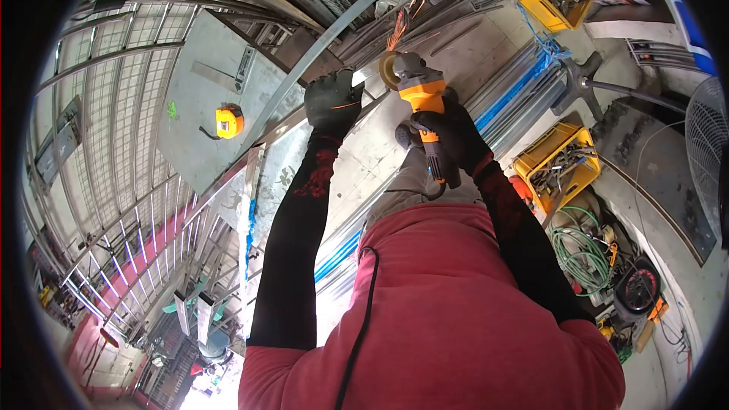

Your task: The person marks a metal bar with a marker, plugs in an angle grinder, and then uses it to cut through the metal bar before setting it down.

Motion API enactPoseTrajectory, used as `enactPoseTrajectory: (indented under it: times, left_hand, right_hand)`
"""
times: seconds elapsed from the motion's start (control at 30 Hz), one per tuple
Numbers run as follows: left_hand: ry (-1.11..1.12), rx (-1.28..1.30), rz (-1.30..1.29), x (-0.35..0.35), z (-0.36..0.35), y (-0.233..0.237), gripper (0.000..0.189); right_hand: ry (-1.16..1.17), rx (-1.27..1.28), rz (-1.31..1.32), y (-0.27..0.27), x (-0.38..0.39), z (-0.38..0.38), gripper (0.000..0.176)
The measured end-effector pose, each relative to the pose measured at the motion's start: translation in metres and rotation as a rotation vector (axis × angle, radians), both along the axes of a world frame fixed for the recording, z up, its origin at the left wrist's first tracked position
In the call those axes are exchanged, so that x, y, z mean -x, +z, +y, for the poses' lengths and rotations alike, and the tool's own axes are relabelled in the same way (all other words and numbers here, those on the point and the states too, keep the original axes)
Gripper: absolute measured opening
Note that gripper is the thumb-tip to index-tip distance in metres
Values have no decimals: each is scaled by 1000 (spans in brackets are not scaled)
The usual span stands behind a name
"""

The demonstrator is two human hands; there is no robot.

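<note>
- Window grille (114, 106): far left of the left fingers; thin steel rods in a rigid grid, pale paint.
- Metal bar (304, 61): long, flat strip of grey steel, gently curved; passes under the left fingers and meets the disc just right of them. Likely stiff, heavy along its length, sharp at the edges and hot near the cut; best held well short of the sparks.
- Grinder (421, 95): orange plastic body with a dark rear grip, inside the right fingers. Probably hefty and prone to kick; calls for a firm hold on the body, clear of the disc.
- Yellow crate (558, 163): right of the right fingers; hard plastic, full of metal bits.
- Right hand (448, 133): black glove, fingers wrapped tight round the grinder.
- Left hand (332, 100): black glove, fingers curled together, pressing on the bar.
- Tape measure (229, 121): left of the left fingers, on a flat grey sheet; small, yellow, rounded.
- Disc (389, 70): thin, round, between both sets of fingers, touching the bar; orange sparks (399, 26) beyond the fingertips.
</note>
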State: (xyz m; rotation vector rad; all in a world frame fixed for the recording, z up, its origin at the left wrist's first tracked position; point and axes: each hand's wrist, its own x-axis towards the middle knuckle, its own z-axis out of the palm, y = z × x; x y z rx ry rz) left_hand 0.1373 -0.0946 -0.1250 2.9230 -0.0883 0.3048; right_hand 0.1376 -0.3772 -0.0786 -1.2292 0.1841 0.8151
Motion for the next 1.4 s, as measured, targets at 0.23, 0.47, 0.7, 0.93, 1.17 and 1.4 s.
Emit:
enactPoseTrajectory:
  times: [0.23, 0.47, 0.7, 0.93, 1.17, 1.4]
  left_hand:
    - [12, -22, 10, 0, 1, 0, 29]
    - [11, -55, 63, 2, 4, -4, 36]
    - [-4, 10, -17, 1, 2, -3, 29]
    - [16, -23, 21, 1, 1, -5, 29]
    - [37, -10, 60, 0, -1, 3, 28]
    - [36, 7, 37, 0, -1, -2, 28]
  right_hand:
    - [-31, -60, 99, -24, -5, -8, 32]
    - [18, -6, 49, -11, -3, -7, 29]
    - [6, -50, 51, -11, 2, 1, 30]
    - [-10, -37, 72, -8, -4, 0, 30]
    - [20, 27, 23, -7, -7, -2, 33]
    - [19, 0, -5, -7, -2, 2, 34]
